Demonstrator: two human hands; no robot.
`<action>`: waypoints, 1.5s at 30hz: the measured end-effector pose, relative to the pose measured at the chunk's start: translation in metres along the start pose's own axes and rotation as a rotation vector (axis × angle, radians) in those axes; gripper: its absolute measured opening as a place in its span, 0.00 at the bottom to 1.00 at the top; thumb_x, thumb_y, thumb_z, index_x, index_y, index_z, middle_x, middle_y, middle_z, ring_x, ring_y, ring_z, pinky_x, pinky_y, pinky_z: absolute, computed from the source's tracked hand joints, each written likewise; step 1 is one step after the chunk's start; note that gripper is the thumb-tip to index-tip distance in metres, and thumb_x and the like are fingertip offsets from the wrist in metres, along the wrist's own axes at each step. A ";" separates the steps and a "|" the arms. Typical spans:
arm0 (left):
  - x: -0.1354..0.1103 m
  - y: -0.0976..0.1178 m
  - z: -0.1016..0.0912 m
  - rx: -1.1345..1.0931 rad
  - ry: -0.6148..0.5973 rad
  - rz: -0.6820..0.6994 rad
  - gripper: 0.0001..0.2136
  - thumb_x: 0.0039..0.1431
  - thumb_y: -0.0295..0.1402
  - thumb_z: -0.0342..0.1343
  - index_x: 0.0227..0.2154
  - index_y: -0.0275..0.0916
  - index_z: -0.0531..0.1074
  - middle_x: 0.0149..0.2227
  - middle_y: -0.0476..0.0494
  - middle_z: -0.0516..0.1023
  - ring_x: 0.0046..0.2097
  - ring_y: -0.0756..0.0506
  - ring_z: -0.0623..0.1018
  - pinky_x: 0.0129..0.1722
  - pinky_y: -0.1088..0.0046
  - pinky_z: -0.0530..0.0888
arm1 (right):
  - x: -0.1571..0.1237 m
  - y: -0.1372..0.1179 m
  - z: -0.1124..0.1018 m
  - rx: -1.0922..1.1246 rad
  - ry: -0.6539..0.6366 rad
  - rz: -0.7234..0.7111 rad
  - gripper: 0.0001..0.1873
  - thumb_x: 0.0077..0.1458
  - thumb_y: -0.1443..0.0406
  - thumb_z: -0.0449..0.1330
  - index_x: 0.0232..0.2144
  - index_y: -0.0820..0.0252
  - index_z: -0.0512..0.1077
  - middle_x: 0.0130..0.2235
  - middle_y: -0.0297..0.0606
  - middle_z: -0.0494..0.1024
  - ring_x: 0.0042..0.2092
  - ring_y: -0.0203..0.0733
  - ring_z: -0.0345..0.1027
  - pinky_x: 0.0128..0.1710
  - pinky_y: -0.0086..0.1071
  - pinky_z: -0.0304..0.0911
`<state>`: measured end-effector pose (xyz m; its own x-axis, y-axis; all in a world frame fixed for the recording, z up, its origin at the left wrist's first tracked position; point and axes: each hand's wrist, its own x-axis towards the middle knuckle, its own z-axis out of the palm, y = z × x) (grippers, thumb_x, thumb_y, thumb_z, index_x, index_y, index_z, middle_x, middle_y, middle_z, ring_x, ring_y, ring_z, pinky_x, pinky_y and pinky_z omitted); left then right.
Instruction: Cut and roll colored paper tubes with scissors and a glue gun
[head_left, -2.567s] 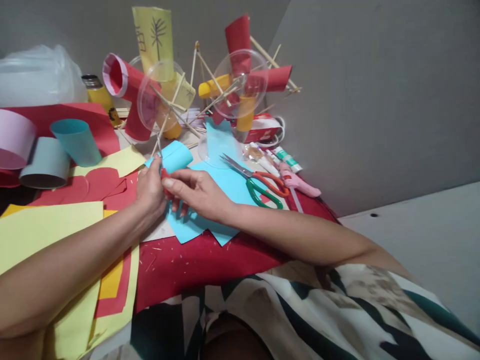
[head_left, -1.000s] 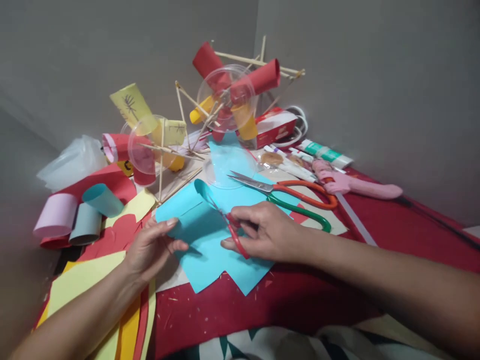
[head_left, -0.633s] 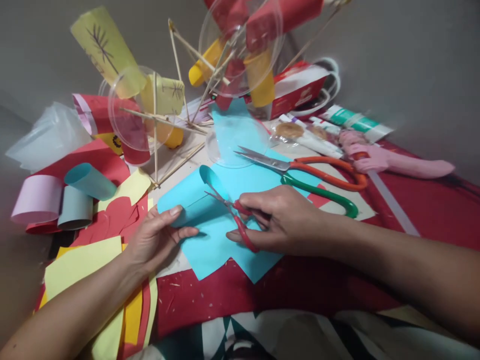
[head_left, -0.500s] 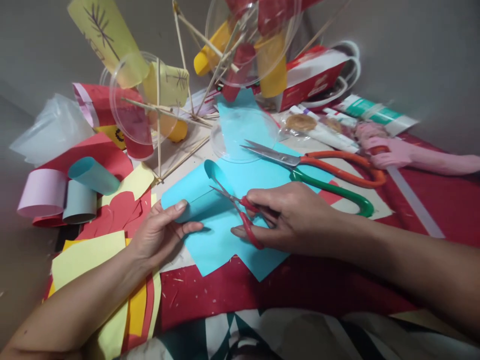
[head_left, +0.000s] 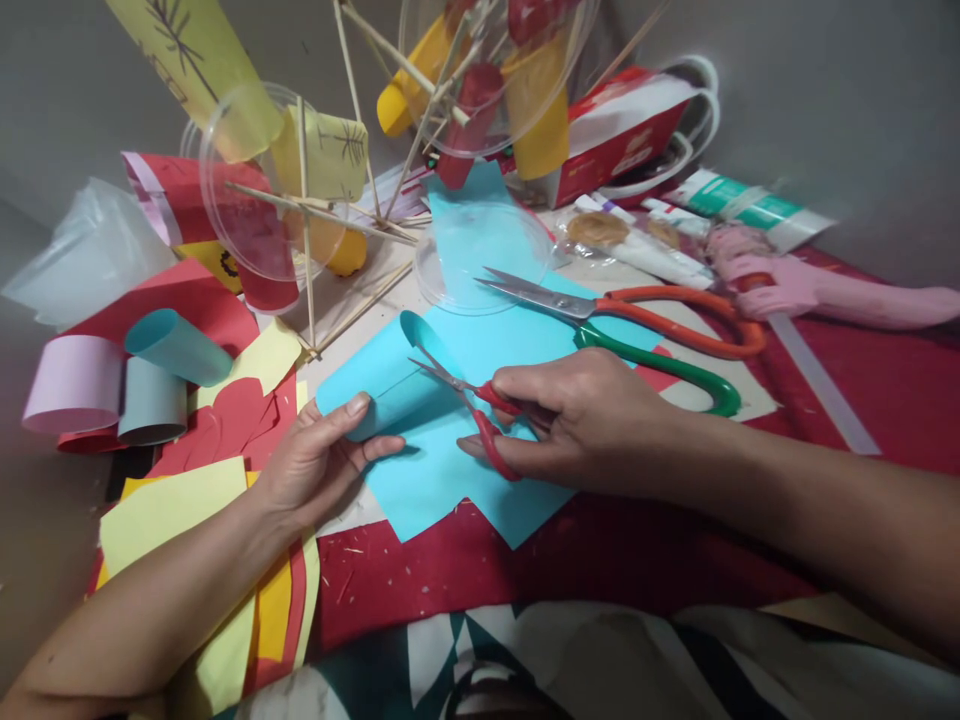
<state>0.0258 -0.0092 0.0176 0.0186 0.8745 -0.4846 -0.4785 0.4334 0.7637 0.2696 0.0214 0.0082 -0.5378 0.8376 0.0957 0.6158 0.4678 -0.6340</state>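
Note:
A rolled blue paper tube is held near its left end by my left hand, thumb on top and fingers beneath. My right hand has its fingers through the red handles of small scissors. Their blades are parted at the tube's right end, by the paper edge. Under both hands lies a larger blue sheet with a notched front edge. Large scissors with one orange and one green handle rest on that sheet, just beyond my right hand.
Coloured paper rolls and paper sheets lie at the left. Behind stand stick frames with clear plastic lids and paper cups. A pink glue gun, tubes and a red bag occupy the right.
The whole view has shifted slightly, so everything appears a little higher and further left. The hands, tube and small scissors keep nearly the same positions relative to each other.

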 end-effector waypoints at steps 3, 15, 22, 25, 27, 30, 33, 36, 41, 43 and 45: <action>0.000 0.000 0.000 -0.021 -0.013 -0.013 0.12 0.39 0.25 0.77 0.24 0.36 0.78 0.26 0.54 0.75 0.29 0.51 0.79 0.30 0.70 0.86 | 0.000 0.000 0.001 -0.005 0.010 0.021 0.20 0.51 0.54 0.65 0.18 0.55 0.61 0.17 0.28 0.59 0.21 0.33 0.47 0.25 0.33 0.43; 0.001 -0.001 -0.001 -0.014 -0.001 -0.001 0.11 0.44 0.22 0.74 0.23 0.37 0.77 0.24 0.56 0.73 0.28 0.51 0.78 0.30 0.71 0.86 | -0.001 0.006 0.004 -0.056 0.041 0.001 0.23 0.51 0.54 0.64 0.17 0.56 0.56 0.16 0.28 0.56 0.20 0.33 0.44 0.24 0.34 0.42; 0.001 -0.001 0.000 -0.008 -0.011 0.007 0.12 0.42 0.24 0.77 0.23 0.35 0.77 0.25 0.54 0.75 0.30 0.50 0.80 0.32 0.70 0.87 | -0.003 0.012 0.008 -0.123 0.097 -0.053 0.20 0.55 0.55 0.58 0.18 0.56 0.58 0.17 0.29 0.57 0.21 0.33 0.46 0.26 0.33 0.42; 0.001 -0.001 -0.001 -0.031 -0.003 0.008 0.12 0.40 0.24 0.78 0.24 0.34 0.79 0.26 0.54 0.76 0.30 0.51 0.79 0.31 0.69 0.87 | -0.003 0.012 0.006 -0.123 0.081 -0.037 0.21 0.55 0.54 0.57 0.18 0.57 0.56 0.17 0.30 0.58 0.21 0.33 0.46 0.26 0.33 0.42; 0.002 -0.002 -0.002 -0.043 0.006 0.010 0.12 0.39 0.24 0.78 0.24 0.34 0.79 0.26 0.54 0.77 0.29 0.51 0.80 0.31 0.69 0.87 | -0.003 0.012 0.005 -0.115 0.068 -0.026 0.22 0.56 0.53 0.57 0.18 0.56 0.56 0.17 0.30 0.58 0.21 0.34 0.47 0.26 0.33 0.42; 0.002 -0.001 -0.001 -0.050 0.014 0.015 0.13 0.38 0.23 0.79 0.23 0.34 0.79 0.26 0.54 0.77 0.29 0.51 0.80 0.29 0.69 0.87 | -0.002 0.012 0.004 -0.090 0.043 -0.022 0.21 0.56 0.53 0.56 0.18 0.56 0.58 0.17 0.31 0.60 0.21 0.35 0.50 0.26 0.33 0.42; 0.002 0.001 0.001 -0.055 0.029 0.031 0.14 0.35 0.23 0.80 0.23 0.34 0.79 0.26 0.54 0.78 0.29 0.51 0.80 0.28 0.68 0.88 | -0.003 0.011 0.003 -0.074 0.068 -0.014 0.20 0.56 0.52 0.57 0.19 0.56 0.59 0.17 0.30 0.61 0.21 0.34 0.49 0.27 0.34 0.42; 0.002 0.004 0.001 -0.066 0.043 0.048 0.15 0.32 0.23 0.80 0.22 0.35 0.80 0.25 0.55 0.78 0.28 0.51 0.80 0.28 0.67 0.88 | -0.004 0.009 0.002 -0.078 0.104 0.005 0.22 0.54 0.50 0.59 0.19 0.55 0.59 0.16 0.29 0.58 0.21 0.34 0.47 0.27 0.34 0.43; 0.002 0.005 0.002 -0.068 0.037 0.044 0.14 0.33 0.23 0.80 0.21 0.34 0.79 0.24 0.55 0.77 0.27 0.52 0.80 0.28 0.68 0.87 | -0.004 0.005 -0.002 -0.122 0.050 0.013 0.17 0.51 0.53 0.62 0.20 0.55 0.65 0.16 0.29 0.60 0.21 0.34 0.50 0.27 0.33 0.44; 0.002 0.004 0.002 -0.063 0.038 0.036 0.15 0.32 0.23 0.80 0.21 0.34 0.78 0.24 0.55 0.77 0.27 0.52 0.79 0.27 0.67 0.87 | -0.003 0.004 -0.004 -0.123 0.003 0.026 0.14 0.51 0.53 0.63 0.23 0.55 0.69 0.17 0.29 0.62 0.22 0.35 0.52 0.26 0.33 0.44; 0.001 0.003 0.001 -0.065 0.035 0.030 0.15 0.33 0.23 0.80 0.21 0.34 0.78 0.24 0.55 0.76 0.27 0.52 0.79 0.28 0.67 0.88 | -0.003 0.003 -0.005 -0.117 -0.029 0.045 0.14 0.51 0.53 0.63 0.23 0.55 0.70 0.17 0.29 0.63 0.22 0.35 0.52 0.26 0.33 0.44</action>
<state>0.0256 -0.0067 0.0196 -0.0268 0.8785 -0.4770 -0.5343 0.3907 0.7496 0.2759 0.0218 0.0093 -0.5236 0.8507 0.0465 0.7014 0.4614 -0.5433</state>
